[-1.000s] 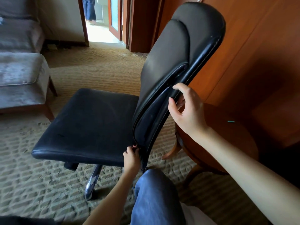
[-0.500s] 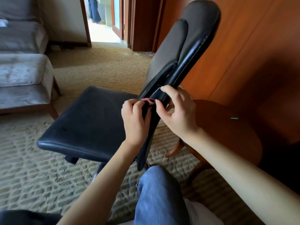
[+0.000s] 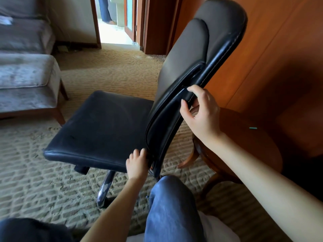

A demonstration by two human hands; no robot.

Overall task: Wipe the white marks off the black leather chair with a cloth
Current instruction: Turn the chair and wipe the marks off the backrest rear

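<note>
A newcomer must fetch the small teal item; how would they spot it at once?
Start at the black leather chair; a round wooden table stands behind its backrest. On that tabletop lies a short teal sliver, the only bright thing on the dark wood.

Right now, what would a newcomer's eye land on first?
The black leather chair fills the centre, seen side-on. The right hand grips the edge of its backrest about halfway up, while the left hand is at the backrest's lower end, by the rear of the seat. A round wooden table stands close by at the right.
</note>
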